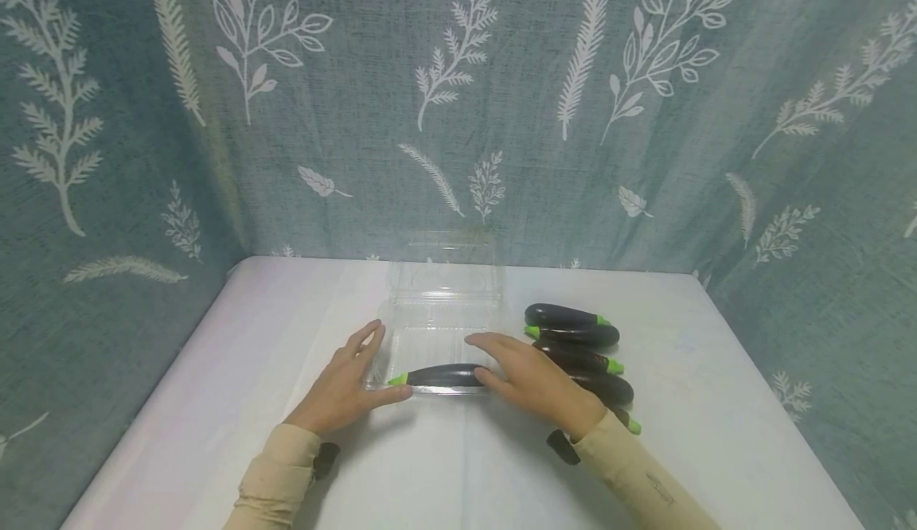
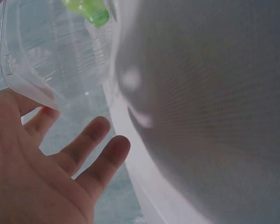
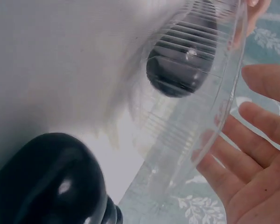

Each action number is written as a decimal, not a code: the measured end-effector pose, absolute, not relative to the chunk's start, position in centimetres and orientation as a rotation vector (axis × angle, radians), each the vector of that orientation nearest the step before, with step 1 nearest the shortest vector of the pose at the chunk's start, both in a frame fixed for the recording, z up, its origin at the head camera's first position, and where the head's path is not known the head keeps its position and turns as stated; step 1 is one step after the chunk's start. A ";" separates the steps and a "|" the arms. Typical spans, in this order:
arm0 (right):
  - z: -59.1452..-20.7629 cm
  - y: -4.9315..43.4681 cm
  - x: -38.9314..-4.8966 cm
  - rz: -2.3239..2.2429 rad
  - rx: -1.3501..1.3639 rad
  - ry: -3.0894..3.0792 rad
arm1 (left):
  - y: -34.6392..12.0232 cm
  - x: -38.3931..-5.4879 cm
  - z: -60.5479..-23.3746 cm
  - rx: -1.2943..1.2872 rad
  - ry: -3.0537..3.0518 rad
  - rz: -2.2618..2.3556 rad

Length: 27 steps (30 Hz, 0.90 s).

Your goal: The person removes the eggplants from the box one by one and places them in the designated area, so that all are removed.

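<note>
A clear plastic clamshell box [image 1: 430, 340] lies on the table, its lid [image 1: 446, 277] raised at the back. Inside, along the front wall, one dark eggplant [image 1: 442, 376] rests with its green stem end to the left. My left hand [image 1: 340, 387] is spread at the box's left front corner, thumb by the stem. Over the right side reaches my right hand [image 1: 533, 377], its thumb overlapping the eggplant's round end. In the right wrist view the fingers [image 3: 245, 142] are extended along the box's side wall. The left wrist view shows the green stem [image 2: 95, 11] through clear plastic.
Several more eggplants [image 1: 573, 335] lie in a stacked row to the right of the box, partly behind the right forearm. The white table [image 1: 215, 355] is bordered by a patterned green curtain [image 1: 372, 116] at the back and sides.
</note>
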State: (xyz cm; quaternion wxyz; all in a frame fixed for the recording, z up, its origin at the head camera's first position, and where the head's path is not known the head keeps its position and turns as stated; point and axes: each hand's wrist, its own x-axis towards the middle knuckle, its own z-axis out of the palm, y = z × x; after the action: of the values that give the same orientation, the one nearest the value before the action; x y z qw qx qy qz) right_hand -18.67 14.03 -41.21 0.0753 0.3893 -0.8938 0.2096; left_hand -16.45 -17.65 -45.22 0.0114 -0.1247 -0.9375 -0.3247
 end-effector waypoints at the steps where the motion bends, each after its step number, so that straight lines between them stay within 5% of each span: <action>1: -41.2 13.9 -18.8 0.624 1.167 -2.695 | -17.6 -16.5 -45.3 -0.391 -2.925 -1.012; 27: -41.5 11.5 -20.6 0.633 1.312 -2.898 | -17.4 -16.6 -45.4 -0.378 -2.950 -1.068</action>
State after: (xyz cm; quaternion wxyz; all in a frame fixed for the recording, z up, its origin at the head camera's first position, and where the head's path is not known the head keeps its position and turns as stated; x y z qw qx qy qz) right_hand -20.62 11.54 -41.51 -0.0511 0.4041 -0.8922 0.1950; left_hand -16.61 -17.42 -45.38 -0.0094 -0.1196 -0.9335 -0.3380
